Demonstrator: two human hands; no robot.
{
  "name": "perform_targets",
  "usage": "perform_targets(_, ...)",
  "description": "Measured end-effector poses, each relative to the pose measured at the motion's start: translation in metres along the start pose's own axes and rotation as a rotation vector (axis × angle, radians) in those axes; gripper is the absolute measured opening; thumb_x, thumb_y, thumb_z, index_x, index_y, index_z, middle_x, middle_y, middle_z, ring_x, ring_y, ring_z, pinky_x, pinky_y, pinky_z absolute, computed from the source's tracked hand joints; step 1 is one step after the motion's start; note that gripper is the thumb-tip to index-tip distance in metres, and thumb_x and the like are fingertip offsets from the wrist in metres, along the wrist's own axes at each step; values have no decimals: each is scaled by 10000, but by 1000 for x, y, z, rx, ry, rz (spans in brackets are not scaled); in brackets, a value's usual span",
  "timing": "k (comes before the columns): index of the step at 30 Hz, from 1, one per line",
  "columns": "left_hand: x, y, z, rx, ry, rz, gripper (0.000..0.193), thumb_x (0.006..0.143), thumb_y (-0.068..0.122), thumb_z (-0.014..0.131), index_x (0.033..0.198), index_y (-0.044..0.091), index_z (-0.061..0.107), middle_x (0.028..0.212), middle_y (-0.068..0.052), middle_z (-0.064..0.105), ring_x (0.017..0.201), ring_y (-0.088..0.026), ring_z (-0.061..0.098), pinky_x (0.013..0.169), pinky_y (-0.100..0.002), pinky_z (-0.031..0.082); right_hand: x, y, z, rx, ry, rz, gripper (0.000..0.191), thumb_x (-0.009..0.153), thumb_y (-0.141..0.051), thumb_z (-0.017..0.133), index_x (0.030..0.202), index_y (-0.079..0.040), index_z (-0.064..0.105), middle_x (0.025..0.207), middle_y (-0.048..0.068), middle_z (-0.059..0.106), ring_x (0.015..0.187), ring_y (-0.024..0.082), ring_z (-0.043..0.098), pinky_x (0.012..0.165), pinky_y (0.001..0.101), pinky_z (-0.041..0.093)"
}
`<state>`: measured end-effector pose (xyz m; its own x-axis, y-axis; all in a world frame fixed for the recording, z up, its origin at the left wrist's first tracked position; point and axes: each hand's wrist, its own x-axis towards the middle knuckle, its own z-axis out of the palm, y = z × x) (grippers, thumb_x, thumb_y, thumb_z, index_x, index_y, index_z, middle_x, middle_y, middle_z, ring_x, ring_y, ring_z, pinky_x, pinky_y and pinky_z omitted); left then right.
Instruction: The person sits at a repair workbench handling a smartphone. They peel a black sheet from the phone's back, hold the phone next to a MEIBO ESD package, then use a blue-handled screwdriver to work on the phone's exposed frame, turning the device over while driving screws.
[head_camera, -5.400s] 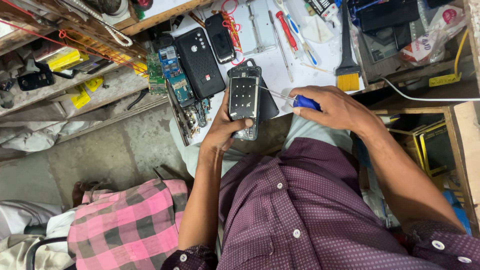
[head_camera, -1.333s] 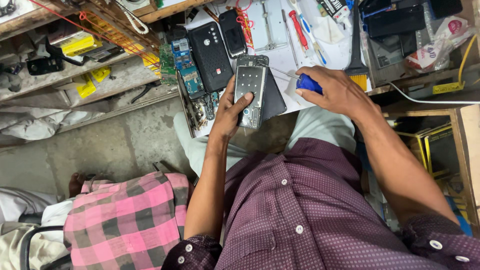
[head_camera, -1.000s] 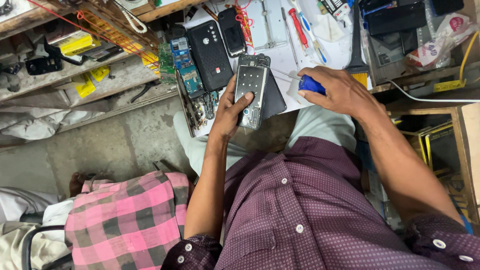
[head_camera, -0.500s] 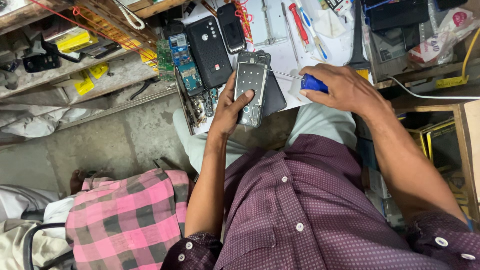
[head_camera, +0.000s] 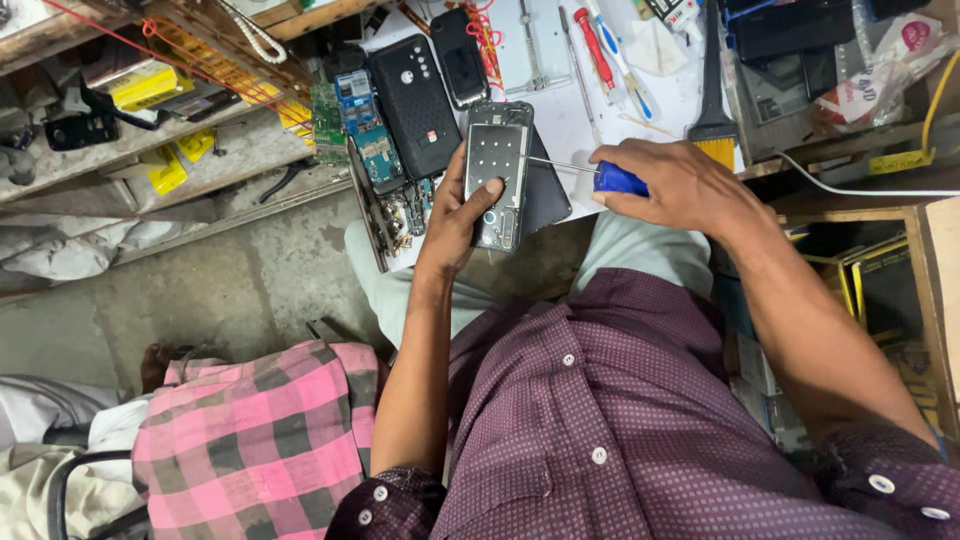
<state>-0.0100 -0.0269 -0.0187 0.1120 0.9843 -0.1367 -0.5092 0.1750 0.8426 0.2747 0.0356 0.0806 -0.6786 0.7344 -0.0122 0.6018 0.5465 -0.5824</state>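
My left hand grips an opened grey phone body with a keypad frame, held upright over the front edge of the white work board. My right hand is closed around a blue-handled screwdriver. Its thin metal shaft points left and its tip meets the right side of the phone body. A dark flat cover lies under the phone.
Two black phones and green and blue circuit boards lie to the left on the board. A red screwdriver, tweezers and a brush lie farther back. A person in a pink checked garment sits at lower left.
The view has drifted slightly; the phone and screwdriver stay together, with the tip kept at the phone's right side. My hands have barely moved.
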Motion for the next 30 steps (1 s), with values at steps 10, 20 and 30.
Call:
perform_targets(10, -1, 1, 3, 72, -24, 17, 689, 994, 84, 700, 1595, 16, 370, 1410, -83, 621, 1273, -160, 587, 1112, -320, 452, -2, 3, -2, -5, 3, 67, 485, 897, -305, 736, 1309, -69, 638, 1048, 168, 702, 887, 389, 691, 758, 459, 547)
perform_targets(20, -6, -5, 14, 239, 33, 94, 723, 1012, 72, 686, 1624, 7, 306, 1418, -97, 622, 1259, -154, 594, 1091, -296, 472, -1, 3, 0, -37, 38, 97, 469, 926, -326, 724, 1285, -34, 649, 1070, 202, 712, 890, 401, 699, 768, 463, 554)
perform_targets(30, -5, -7, 6, 159, 10, 71, 728, 1000, 80, 679, 1617, 8, 300, 1400, -100, 629, 1240, -156, 610, 1067, -299, 488, 1, 3, -1, 25, 88, 109, 434, 924, -316, 734, 1265, -59, 659, 1024, 193, 713, 878, 388, 704, 763, 445, 553)
